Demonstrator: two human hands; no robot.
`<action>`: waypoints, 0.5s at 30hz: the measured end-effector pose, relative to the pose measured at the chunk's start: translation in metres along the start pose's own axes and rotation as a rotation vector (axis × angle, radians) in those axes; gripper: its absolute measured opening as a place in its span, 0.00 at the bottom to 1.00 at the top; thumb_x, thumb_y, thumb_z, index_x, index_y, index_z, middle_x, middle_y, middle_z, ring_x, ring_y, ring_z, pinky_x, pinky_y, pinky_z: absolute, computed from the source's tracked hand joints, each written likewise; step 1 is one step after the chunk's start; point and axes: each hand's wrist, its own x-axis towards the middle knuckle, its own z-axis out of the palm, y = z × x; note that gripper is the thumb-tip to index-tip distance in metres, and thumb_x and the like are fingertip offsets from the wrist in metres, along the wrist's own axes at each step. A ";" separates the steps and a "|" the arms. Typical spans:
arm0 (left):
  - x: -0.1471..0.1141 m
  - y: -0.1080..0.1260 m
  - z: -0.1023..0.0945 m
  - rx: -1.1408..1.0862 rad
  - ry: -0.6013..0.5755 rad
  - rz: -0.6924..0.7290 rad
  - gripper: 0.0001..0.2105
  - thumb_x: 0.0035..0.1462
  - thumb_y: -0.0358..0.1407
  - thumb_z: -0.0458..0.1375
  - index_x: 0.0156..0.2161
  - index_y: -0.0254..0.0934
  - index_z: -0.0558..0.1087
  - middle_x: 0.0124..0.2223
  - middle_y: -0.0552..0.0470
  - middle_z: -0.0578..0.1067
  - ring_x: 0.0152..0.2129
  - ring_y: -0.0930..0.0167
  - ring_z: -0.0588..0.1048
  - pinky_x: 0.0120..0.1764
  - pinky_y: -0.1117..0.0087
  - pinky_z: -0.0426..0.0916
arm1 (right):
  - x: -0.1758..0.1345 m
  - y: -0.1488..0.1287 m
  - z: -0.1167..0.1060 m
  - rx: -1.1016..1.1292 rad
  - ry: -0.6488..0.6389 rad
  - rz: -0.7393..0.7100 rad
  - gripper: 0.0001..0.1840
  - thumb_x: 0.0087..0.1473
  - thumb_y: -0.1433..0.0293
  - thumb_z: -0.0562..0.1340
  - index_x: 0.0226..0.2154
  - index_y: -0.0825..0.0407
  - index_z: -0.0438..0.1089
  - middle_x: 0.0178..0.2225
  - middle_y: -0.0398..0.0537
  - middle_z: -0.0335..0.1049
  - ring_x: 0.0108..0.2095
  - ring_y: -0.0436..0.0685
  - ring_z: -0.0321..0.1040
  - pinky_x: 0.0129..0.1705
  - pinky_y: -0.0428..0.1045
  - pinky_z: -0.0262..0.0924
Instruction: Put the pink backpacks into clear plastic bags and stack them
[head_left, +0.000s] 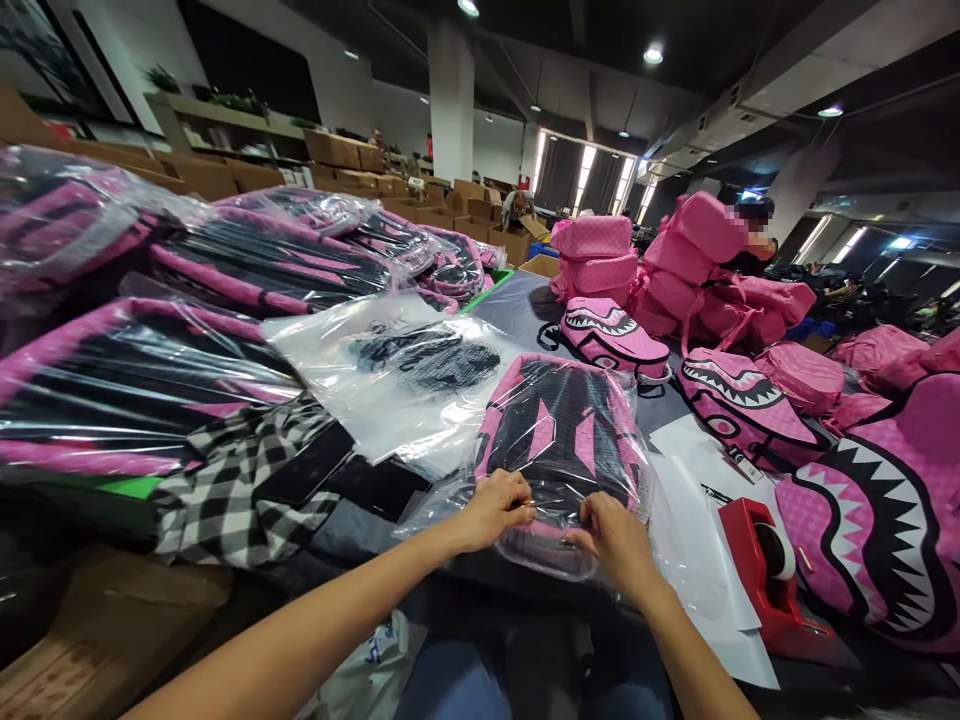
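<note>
In front of me a small pink and black backpack [566, 425] lies inside a clear plastic bag [439, 505], its black panel and straps facing up. My left hand [495, 512] is closed on the near edge of the plastic bag, fingers curled and thumb pressed in. Across from it, my right hand [615, 540] pinches the same near edge on the right side. Just beyond lies a stack of flat clear bags [390, 400] with dark cords or straps on or under it.
Plastic-wrapped backpacks [262, 260] pile up on the left beside a black-and-white checked cloth [247, 490] and a dark phone-like slab [306, 465]. A red tape dispenser [765, 575], white sheets [705, 560] and shark-mouth backpacks [877, 520] are on the right. A person [754, 225] stands behind pink bags [694, 245].
</note>
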 end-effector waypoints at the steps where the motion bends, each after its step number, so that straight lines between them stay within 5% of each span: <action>1: -0.005 0.000 -0.004 0.035 0.005 0.069 0.07 0.62 0.39 0.59 0.33 0.39 0.73 0.43 0.52 0.73 0.46 0.64 0.67 0.51 0.60 0.58 | 0.006 0.000 -0.002 0.011 -0.066 0.042 0.12 0.54 0.66 0.69 0.31 0.48 0.65 0.27 0.38 0.67 0.28 0.52 0.64 0.29 0.46 0.48; 5: -0.029 -0.009 -0.025 0.258 0.058 0.330 0.05 0.60 0.38 0.64 0.39 0.41 0.74 0.55 0.49 0.72 0.60 0.58 0.61 0.61 0.52 0.50 | 0.019 0.009 -0.013 0.045 -0.230 0.087 0.12 0.55 0.62 0.68 0.31 0.48 0.65 0.26 0.36 0.66 0.26 0.50 0.62 0.28 0.46 0.44; 8: -0.038 -0.023 -0.042 0.327 0.140 0.266 0.02 0.60 0.35 0.63 0.37 0.41 0.76 0.54 0.50 0.75 0.61 0.57 0.62 0.63 0.48 0.43 | 0.020 0.013 -0.012 0.039 -0.230 0.082 0.13 0.52 0.62 0.69 0.31 0.48 0.64 0.27 0.35 0.67 0.27 0.50 0.62 0.29 0.46 0.45; 11: -0.033 -0.041 -0.050 0.144 0.157 0.142 0.07 0.61 0.41 0.62 0.34 0.41 0.77 0.50 0.52 0.77 0.55 0.60 0.68 0.62 0.52 0.50 | 0.015 0.010 -0.002 0.048 -0.109 0.056 0.12 0.52 0.63 0.69 0.31 0.47 0.65 0.28 0.38 0.69 0.28 0.53 0.66 0.29 0.46 0.50; 15: -0.016 -0.059 -0.048 -0.004 0.112 0.059 0.11 0.61 0.43 0.60 0.31 0.39 0.76 0.46 0.53 0.79 0.47 0.66 0.73 0.54 0.63 0.63 | -0.026 0.026 -0.002 0.166 0.266 -0.074 0.11 0.59 0.58 0.63 0.39 0.47 0.70 0.35 0.47 0.74 0.36 0.59 0.72 0.38 0.51 0.63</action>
